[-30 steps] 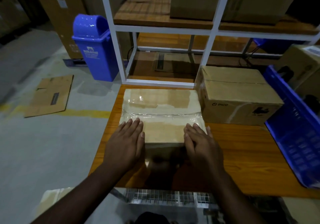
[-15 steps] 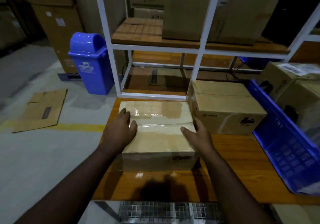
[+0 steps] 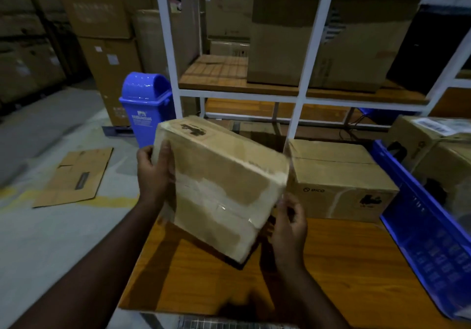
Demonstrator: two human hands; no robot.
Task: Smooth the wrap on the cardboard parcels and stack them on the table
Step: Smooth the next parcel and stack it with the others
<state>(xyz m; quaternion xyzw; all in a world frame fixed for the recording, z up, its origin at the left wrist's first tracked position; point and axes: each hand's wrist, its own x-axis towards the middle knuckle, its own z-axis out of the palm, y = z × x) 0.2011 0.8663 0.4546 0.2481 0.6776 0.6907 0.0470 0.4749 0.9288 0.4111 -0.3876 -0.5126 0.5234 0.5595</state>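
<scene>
A: The place looks like a dim storeroom, with a white metal shelf frame [image 3: 300, 91] carrying big brown cartons and an orange wooden tabletop [image 3: 344, 265] in front of it. What is the person holding?

B: A plastic-wrapped brown cardboard parcel [image 3: 224, 188], lifted off the tabletop and tilted, with its far corner high on the left and its near corner low, just above the wood. The left hand [image 3: 153, 173] grips the upper left edge, thumb on the front face and fingers curled behind. The right hand [image 3: 288, 224] is at the lower right edge with curled fingers, and I think it grasps that side or the loose wrap there, although the contact is partly hidden.

A: Why is it held tilted like this?

B: In my opinion the two hands take opposite corners so the parcel can be turned and carried without slipping, because the film is shiny and smooth. The whitish wrinkled band across the face suggests the wrap is not fully flat.

A: And where would it go?

B: Probably onto the second brown cardboard box with a small printed logo [image 3: 339, 176], which sits on the tabletop just to the right, against the shelf frame. It offers a flat top for stacking. A blue plastic crate [image 3: 420, 239] stands beside it at the right edge, and a blue plastic dustbin [image 3: 145, 104] is on the floor to the left, near a flattened piece of cardboard [image 3: 74, 176]
</scene>
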